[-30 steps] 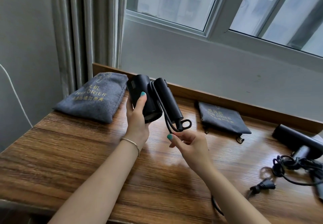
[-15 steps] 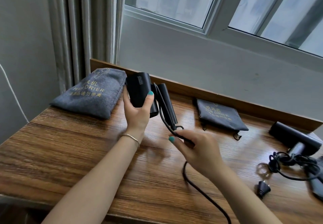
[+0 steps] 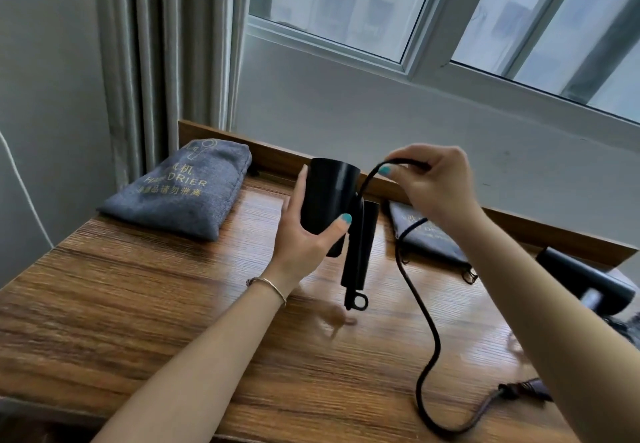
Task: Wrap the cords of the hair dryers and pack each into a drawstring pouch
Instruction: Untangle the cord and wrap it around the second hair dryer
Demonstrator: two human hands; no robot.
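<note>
My left hand (image 3: 304, 235) grips the barrel of a black folded hair dryer (image 3: 329, 200), held upright above the wooden table (image 3: 138, 321); its handle hangs down beside the barrel. My right hand (image 3: 433, 183) pinches the dryer's black cord (image 3: 426, 311), lifted up and over the top of the dryer. The cord droops in a long loop to its plug (image 3: 519, 390) near the table's front right. A flat empty grey drawstring pouch (image 3: 429, 238) lies behind my right forearm, partly hidden.
A filled grey pouch (image 3: 183, 193) printed "HAIR DRIER" lies at the back left. A second black hair dryer (image 3: 585, 283) sits at the right edge. A raised wooden lip runs along the back under the window; a curtain hangs at the left.
My right hand has risen from below the dryer's handle to above its barrel, carrying the cord up and over. My left hand turned the dryer more upright. The plug slid in on the table.
</note>
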